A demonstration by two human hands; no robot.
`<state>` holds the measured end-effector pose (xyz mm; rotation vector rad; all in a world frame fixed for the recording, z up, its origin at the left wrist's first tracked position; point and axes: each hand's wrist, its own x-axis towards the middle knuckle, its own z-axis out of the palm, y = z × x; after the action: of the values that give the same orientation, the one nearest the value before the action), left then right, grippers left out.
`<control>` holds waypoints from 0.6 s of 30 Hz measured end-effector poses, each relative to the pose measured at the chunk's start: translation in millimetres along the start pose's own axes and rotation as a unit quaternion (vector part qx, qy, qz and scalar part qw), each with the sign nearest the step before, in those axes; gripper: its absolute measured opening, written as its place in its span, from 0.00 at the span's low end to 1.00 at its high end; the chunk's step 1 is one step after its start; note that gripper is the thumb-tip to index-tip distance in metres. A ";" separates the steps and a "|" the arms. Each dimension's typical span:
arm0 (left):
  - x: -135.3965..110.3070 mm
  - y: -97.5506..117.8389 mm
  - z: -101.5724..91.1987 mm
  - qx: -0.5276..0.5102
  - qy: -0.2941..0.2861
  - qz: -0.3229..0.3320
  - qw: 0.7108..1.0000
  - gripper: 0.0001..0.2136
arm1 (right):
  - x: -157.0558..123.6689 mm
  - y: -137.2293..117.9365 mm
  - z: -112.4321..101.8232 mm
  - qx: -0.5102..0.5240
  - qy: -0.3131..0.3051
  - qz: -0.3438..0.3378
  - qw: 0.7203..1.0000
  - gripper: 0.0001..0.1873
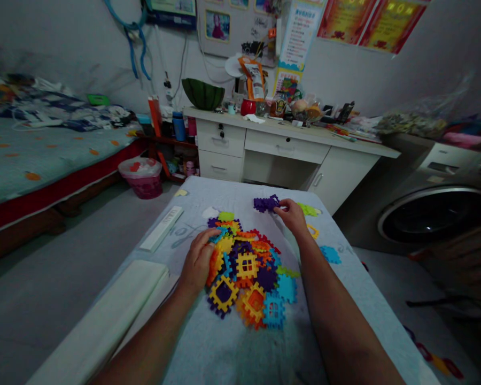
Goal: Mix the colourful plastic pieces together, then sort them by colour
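A heap of colourful plastic interlocking blocks (246,266), with toothed edges and some window cut-outs, lies on the cloth-covered table (240,358). My left hand (200,259) rests against the heap's left side, fingers bent loosely over it, the fingertips near a turquoise block (221,233). At the far side of the table, my right hand (292,215) pinches the right end of purple interlocking blocks (265,203), which look joined or stacked together. Right of that arm lie a lime block (308,209), a yellow frame block (313,231) and a blue block (330,254).
A white strip-shaped box (162,229) and a long pale board (112,321) lie along the table's left side. Beyond stand a white desk (220,144) with a melon-patterned bowl (203,94), a pink bucket (141,179), a bed (56,155) and a washing machine (425,187).
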<state>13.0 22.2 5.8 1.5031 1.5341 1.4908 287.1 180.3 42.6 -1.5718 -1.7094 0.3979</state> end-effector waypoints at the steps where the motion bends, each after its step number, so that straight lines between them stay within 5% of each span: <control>1: 0.3 0.0 -0.2 -0.009 0.002 -0.004 1.000 0.18 | 1.1 8.0 0.3 -0.009 0.023 0.011 1.000 0.15; 6: 1.4 -2.0 0.2 -0.005 0.008 -0.009 1.000 0.18 | 1.1 29.3 12.2 -0.036 0.069 0.021 0.997 0.13; 18: 0.9 -1.5 1.7 0.018 0.004 -0.012 1.000 0.19 | 7.3 27.3 35.4 -0.038 0.054 -0.025 0.998 0.17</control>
<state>13.8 23.9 4.3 1.4955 1.5848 1.4645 281.8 201.7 3.1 -1.5708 -1.6952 0.2221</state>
